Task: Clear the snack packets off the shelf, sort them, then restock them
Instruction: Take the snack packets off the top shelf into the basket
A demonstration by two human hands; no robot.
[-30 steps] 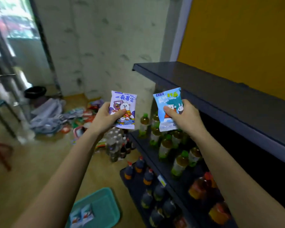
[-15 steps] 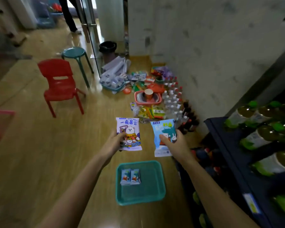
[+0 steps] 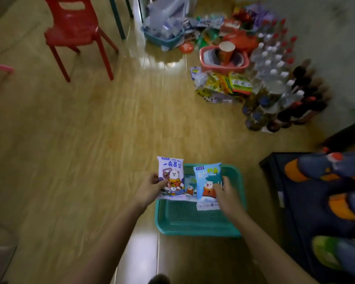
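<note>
My left hand (image 3: 150,188) grips a purple snack packet (image 3: 171,177) with a white bear on it, held upright over the left edge of a teal tray (image 3: 193,224) on the floor. My right hand (image 3: 225,191) grips a light blue snack packet (image 3: 207,181) just above the tray's middle. Between the two held packets, a similar blue packet (image 3: 190,186) lies in the tray, mostly hidden. The dark shelf (image 3: 295,201) with bottles stands at the right.
A red chair (image 3: 76,33) stands at the upper left. Along the back wall lie a heap of snack packets (image 3: 221,85), a pink basket (image 3: 223,62) with a paper cup, a blue basket (image 3: 164,39), and several water and dark bottles (image 3: 279,78). Wooden floor surrounds the tray.
My view has tilted from the shelf down to the floor. Both hands have carried their packets down and now hover just over the teal tray.
</note>
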